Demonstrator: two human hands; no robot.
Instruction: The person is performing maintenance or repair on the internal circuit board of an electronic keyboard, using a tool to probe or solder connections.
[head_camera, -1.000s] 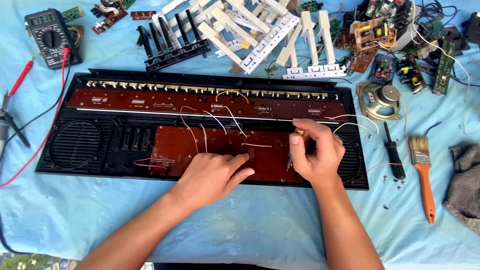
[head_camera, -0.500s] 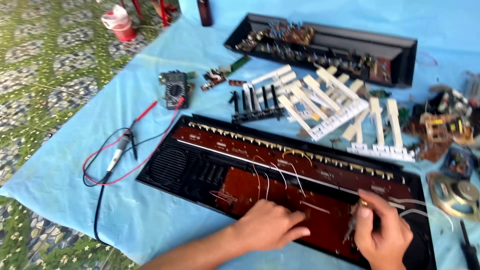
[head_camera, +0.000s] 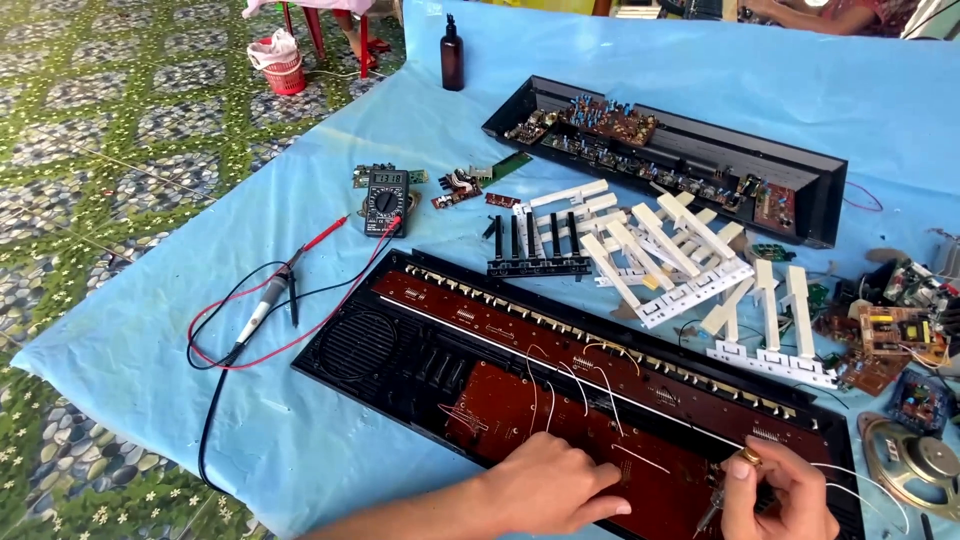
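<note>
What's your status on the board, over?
Left hand flat on brown circuit board. Right hand grips slim tool, tip down. White wires loop across board.

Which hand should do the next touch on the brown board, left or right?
Right hand: it already grips the slim tool, tip down by the brown circuit board. Left hand lies flat, bracing it.

Glossy brown circuit board, matt black plastic casing

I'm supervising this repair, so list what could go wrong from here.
1. The right hand works a thin metal-tipped tool beside loose white wires on the reddish-brown circuit board; a slip might snag one.
2. The left hand presses flat on that board, possibly stressing it.
</note>
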